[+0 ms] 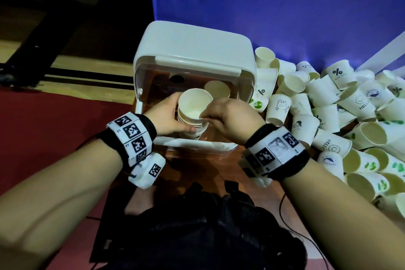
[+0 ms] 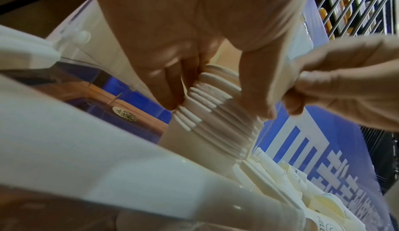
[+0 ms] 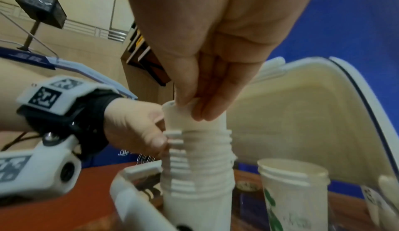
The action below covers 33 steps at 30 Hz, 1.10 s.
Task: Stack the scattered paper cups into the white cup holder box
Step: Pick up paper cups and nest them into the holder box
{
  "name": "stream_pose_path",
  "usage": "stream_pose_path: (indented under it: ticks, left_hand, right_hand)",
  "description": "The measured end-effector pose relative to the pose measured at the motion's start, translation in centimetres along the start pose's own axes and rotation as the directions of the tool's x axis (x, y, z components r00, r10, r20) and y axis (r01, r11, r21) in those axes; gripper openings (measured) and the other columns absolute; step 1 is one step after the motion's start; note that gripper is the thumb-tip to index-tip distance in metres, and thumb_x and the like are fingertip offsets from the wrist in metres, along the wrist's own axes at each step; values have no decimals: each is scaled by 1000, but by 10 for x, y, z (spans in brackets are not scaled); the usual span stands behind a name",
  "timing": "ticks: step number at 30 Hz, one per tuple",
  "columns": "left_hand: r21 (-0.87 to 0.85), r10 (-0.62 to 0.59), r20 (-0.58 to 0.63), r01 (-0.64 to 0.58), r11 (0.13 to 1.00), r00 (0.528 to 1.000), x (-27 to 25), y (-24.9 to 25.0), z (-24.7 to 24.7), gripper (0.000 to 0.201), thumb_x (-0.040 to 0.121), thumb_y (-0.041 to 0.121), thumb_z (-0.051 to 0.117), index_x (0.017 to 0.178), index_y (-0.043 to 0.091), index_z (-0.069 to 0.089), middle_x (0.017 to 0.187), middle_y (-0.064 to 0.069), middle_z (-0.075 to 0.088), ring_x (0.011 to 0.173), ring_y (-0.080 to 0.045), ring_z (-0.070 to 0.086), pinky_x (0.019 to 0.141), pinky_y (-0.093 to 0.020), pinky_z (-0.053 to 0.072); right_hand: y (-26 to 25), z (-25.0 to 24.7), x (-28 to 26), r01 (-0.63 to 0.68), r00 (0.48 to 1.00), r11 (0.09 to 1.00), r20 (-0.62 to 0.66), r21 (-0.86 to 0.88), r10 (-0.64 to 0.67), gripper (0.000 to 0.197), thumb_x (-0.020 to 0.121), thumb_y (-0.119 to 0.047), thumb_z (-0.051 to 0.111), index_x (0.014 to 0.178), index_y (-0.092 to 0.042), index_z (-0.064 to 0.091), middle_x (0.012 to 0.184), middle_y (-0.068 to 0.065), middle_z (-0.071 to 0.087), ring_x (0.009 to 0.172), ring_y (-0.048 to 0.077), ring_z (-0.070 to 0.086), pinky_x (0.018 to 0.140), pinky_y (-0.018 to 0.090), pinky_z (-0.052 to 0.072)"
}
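the stack of cups stands upright inside the white box, at its front left, with the lid raised behind. the left hand wraps the stack's rims from the side, thumb pressed against them. the right hand pinches the rim of the top cup between thumb and fingers, so that grip is closed on it. a second cup with green marks stands in the box just beside the stack. loose cups lie heaped on the tabletop to the right, against a blue backdrop.
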State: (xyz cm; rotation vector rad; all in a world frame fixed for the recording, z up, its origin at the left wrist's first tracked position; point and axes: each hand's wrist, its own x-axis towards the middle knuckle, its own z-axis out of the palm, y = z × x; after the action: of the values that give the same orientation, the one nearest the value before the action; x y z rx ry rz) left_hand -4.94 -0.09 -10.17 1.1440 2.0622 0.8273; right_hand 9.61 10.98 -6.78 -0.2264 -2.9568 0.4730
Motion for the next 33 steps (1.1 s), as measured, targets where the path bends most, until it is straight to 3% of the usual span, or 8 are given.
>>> stream_pose_path:
  ticks: [5,10,14,18,22,27,29,33]
  left_hand:
    - [32,9,40,-11,999,999,0,-1,2,93,62,21,83,138,17,30,137,-6,42,126,-22,42,106,-32,35]
    - [231,86,-22,-79,970,996,-17,12,-2,98,69,33,77,145,22,16,152,-4,19,139,-23,23,114,-33,19]
    - [363,283,-80,-236,901,956,-38,43,1,75,76,34,69,140,23,31,146,0,30,135,-23,27,111,-31,20]
    - [320,368,32,-359,877,929,-42,83,32,48,82,30,64,126,22,49,131,1,47,119,-16,47,100,-26,36]
    - [328,309,193,-358,874,931,-27,117,96,40,84,31,61,122,22,51,125,1,49,109,-16,53,96,-27,42]
    - [374,174,298,-282,883,939,0,152,197,43,83,32,61,122,21,46,121,-1,49,107,-17,53,94,-34,45]
    - [435,122,306,-253,864,944,8,164,232,49,82,35,63,124,19,42,125,-4,47,110,-21,52,95,-34,43]
    - [480,79,300,-222,848,951,25,188,296,59,79,33,66,126,16,35,130,-9,43,114,-29,50,93,-37,41]
  right_hand:
    - [-2,14,4,-147,969,989,197,-29,150,25,91,-17,51,110,-12,66,112,10,64,108,27,55,91,39,44]
    - [-6,5,-5,-193,975,981,105,-17,193,29,92,-23,49,118,-14,60,122,7,59,111,25,55,92,37,45]
    - [-3,-18,-38,-180,984,984,-16,4,180,26,91,-25,53,113,-16,63,109,8,63,100,27,60,82,38,49]
    - [21,-40,-100,-280,960,958,4,-57,280,22,90,-25,54,106,-16,66,103,10,66,95,29,61,77,37,48]
    - [68,-62,-180,-508,853,845,41,-170,521,25,92,-30,50,106,-16,65,106,9,64,98,27,59,78,34,45]
    - [126,-80,-266,-751,564,548,74,-370,823,36,91,-38,48,119,-16,53,118,10,57,106,30,56,79,36,47]
    - [143,-78,-280,-740,524,524,125,-423,842,43,90,-43,48,121,-14,48,118,11,55,107,30,55,79,37,46]
    - [174,-69,-293,-716,525,544,176,-438,833,41,89,-40,49,116,-10,42,113,12,57,104,30,56,71,35,39]
